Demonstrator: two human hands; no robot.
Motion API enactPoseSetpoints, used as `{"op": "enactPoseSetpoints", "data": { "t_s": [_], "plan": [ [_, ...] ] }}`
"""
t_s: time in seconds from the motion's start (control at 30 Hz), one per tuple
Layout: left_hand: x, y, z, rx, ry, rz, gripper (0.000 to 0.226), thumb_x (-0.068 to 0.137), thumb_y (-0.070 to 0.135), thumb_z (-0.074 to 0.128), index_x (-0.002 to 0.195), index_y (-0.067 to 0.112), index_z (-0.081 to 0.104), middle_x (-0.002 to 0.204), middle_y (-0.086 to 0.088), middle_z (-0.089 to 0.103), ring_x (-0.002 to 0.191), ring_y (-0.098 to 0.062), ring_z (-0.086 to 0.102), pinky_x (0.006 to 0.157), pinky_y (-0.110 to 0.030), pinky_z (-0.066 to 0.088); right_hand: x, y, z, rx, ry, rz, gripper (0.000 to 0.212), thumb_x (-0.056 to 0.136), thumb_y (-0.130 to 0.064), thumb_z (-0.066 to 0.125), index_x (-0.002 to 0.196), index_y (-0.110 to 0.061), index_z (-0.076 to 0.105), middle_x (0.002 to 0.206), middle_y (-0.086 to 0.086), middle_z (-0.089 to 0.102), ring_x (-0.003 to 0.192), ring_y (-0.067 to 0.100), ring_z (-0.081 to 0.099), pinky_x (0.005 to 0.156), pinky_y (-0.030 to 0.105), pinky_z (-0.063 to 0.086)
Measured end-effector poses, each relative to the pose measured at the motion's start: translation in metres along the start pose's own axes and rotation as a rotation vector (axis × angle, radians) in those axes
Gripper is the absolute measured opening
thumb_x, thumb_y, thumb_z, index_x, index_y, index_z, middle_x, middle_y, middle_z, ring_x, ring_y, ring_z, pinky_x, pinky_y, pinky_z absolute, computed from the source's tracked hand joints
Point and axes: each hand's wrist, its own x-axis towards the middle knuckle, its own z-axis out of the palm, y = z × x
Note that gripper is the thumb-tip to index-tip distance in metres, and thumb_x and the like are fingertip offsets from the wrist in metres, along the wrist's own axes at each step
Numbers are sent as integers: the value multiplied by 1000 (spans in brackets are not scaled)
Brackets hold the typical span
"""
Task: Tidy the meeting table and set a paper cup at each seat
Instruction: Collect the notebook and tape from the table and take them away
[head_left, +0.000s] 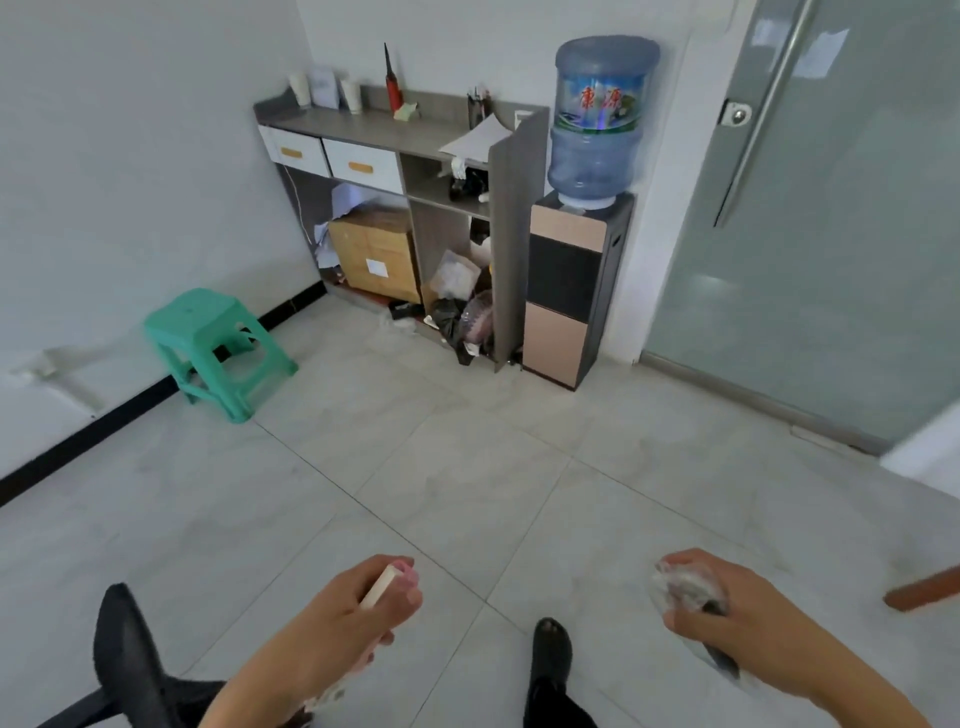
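My left hand (358, 613) is closed around a flat pale object with a pink part (387, 582); what it is I cannot tell. My right hand (727, 608) grips a crumpled clear plastic wrapper (680, 587) with a dark strip hanging below it. Both hands are low in front of me, above the tiled floor. Two stacks of white paper cups (300, 89) stand at the far left of the grey sideboard (374, 127) across the room. The meeting table shows only as a brown corner (922, 595) at the right edge.
A water dispenser (574, 280) with a blue bottle stands right of the sideboard, next to a frosted glass door (831, 208). Boxes and bags crowd the sideboard's lower shelves. A green plastic stool (218, 348) sits by the left wall. A black chair (124, 660) is at bottom left.
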Motion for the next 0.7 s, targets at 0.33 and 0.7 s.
{"op": "enactPoseSetpoints", "data": {
  "t_s": [0.33, 0.7],
  "plan": [
    [146, 72, -139, -251, 317, -48, 28, 76, 44, 68, 102, 33, 67, 91, 2, 70, 76, -18, 68, 65, -31, 52, 267, -200, -80, -222, -151, -248, 30, 82, -38, 70, 106, -47, 54, 99, -9, 71, 85, 12, 70, 81, 33, 54],
    [317, 69, -334, -320, 399, -127, 31, 83, 42, 67, 110, 27, 63, 95, -11, 68, 73, -20, 67, 62, -30, 52, 501, -365, -42, -200, -244, -279, 35, 76, -44, 72, 108, -46, 58, 98, -11, 71, 85, 7, 68, 89, 38, 55]
  ]
}}
